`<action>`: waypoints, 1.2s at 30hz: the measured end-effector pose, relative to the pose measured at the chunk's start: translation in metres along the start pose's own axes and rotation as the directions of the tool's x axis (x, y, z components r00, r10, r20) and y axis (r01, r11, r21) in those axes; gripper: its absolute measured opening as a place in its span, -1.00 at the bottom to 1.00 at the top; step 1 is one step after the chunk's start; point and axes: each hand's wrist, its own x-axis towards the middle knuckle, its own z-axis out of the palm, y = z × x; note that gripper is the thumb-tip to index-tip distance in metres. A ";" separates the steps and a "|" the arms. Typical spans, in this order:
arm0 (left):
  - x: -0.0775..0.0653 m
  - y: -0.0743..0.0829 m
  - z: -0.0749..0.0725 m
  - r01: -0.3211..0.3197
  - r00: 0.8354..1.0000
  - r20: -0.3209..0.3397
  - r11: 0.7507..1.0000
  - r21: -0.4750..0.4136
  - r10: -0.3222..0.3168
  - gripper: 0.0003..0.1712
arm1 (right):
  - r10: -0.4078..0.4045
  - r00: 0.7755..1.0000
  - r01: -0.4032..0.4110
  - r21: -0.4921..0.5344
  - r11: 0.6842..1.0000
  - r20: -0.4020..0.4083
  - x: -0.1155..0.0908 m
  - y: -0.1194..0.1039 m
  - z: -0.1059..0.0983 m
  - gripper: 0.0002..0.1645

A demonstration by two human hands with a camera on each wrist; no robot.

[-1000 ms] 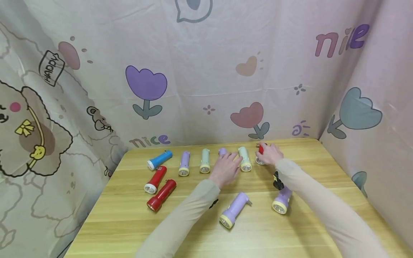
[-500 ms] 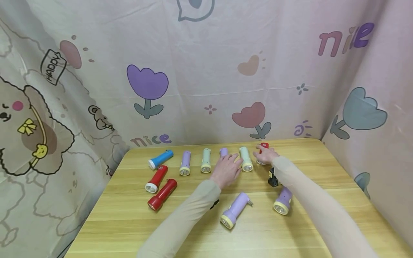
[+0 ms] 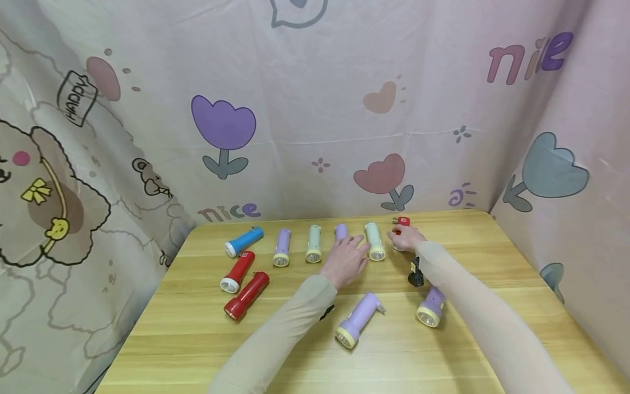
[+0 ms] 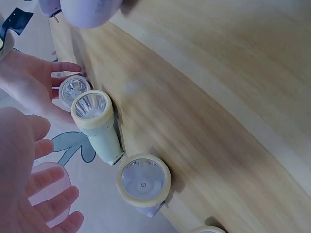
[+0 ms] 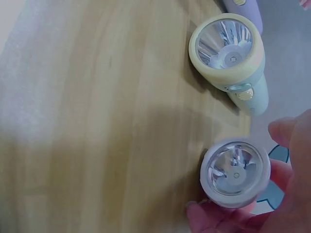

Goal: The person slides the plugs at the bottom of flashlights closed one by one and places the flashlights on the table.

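In the head view my left hand hovers over a purple flashlight in the back row and partly hides it; its fingers are spread and hold nothing. My right hand is at a red flashlight with a pale head, at the back right, two plug prongs sticking out to its left. In the right wrist view the fingers lie loosely beside this flashlight's lens, and the thumb stands apart from it. A mint green flashlight lies between the two hands.
On the wooden table lie a blue flashlight, red flashlights at the left, and a purple and a mint one in the back row. Purple flashlights lie nearer, one at centre, another under the right forearm. A patterned curtain hangs behind.
My right hand has loosened from the red flashlight and shifted slightly toward me and left, baring its end and plug prongs. The left hand stays almost in place.
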 end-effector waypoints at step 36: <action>-0.012 -0.017 -0.008 0.077 0.995 -0.028 0.933 -0.351 -0.093 -0.51 | -0.077 0.993 0.103 0.965 0.243 -0.087 -0.051 -0.011 -0.012 -0.31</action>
